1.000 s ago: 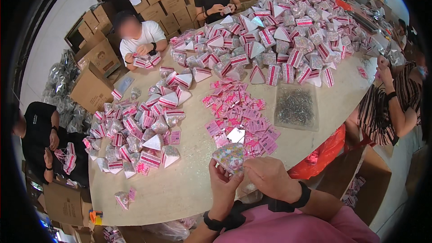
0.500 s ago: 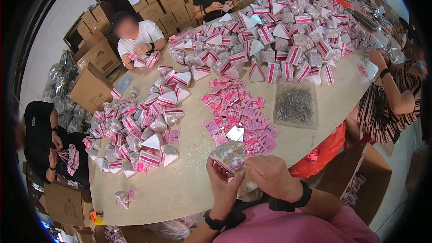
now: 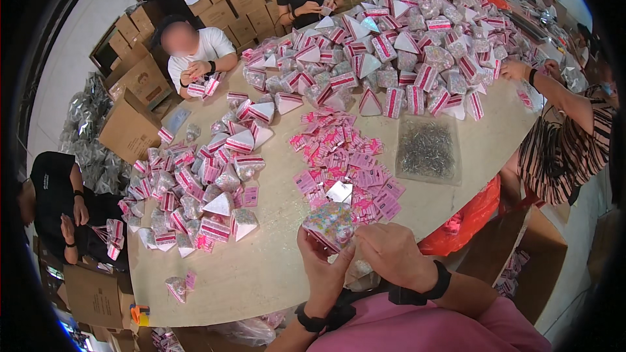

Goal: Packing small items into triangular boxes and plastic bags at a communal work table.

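Observation:
My left hand is wrapped round a wedge-shaped, cake-slice-like piece with a glittery multicoloured top and pink-and-white striped side. Close against its right edge, my right hand is closed with its fingers pinched together. Whatever small thing that pinch holds is hidden behind the knuckles. Just beyond the held slice lie a small white card and a heap of pink printed tags. To the right of the tags, a shallow clear tray contains many small metal pins or clips.
A large pile of similar wedges covers the far table, and a smaller pile lies left. One tagged wedge sits near the left edge. Co-workers surround the table. An open carton and red plastic bag stand at right.
My hands and the held wedge stay nearly in place. The co-worker at right has reached toward the large pile. At left, a co-worker's hands have parted, with striped pieces hanging lower.

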`<state>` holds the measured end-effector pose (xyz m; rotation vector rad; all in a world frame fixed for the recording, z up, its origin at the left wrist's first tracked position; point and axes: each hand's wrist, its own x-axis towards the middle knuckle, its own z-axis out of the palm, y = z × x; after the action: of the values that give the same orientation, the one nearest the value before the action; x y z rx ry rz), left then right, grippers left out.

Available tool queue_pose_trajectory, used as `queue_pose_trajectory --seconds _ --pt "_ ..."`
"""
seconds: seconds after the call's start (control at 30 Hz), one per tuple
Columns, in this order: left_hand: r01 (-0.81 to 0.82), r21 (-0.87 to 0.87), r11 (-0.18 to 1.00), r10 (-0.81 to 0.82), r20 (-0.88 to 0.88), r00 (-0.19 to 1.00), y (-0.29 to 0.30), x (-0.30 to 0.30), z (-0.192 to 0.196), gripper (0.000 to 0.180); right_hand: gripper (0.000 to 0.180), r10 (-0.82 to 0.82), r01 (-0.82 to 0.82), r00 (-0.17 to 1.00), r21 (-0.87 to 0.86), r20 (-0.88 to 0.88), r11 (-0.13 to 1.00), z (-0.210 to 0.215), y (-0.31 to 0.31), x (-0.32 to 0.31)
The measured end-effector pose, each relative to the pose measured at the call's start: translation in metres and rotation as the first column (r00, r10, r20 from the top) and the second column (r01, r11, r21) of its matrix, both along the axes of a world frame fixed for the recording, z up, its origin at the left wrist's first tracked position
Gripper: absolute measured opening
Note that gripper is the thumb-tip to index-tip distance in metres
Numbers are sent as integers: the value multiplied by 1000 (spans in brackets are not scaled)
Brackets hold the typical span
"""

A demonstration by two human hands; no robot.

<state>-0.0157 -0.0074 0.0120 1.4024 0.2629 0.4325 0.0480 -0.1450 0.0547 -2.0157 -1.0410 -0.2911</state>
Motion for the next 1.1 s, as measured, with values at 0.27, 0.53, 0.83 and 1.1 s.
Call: queue_pose_trajectory --seconds 0.27,0.53,0.83,1.1 --pt "-51 86 995 51 0 999 -2 1 -3 90 11 -30 40 993 -94 112 995 -9 4 0" --pt "-58 23 998 58 13 998 -5 3 -9 89 10 -61 84 976 -100 207 991 -15 8 3" --pt "-92 171 981 99 -36 994 -7 2 -8 89 12 -74 96 979 -109 189 989 -15 8 4" --pt "-144 556 818 222 -75 972 -3 -1 -1 84 11 -68 93 985 -165 156 982 -25 11 8"
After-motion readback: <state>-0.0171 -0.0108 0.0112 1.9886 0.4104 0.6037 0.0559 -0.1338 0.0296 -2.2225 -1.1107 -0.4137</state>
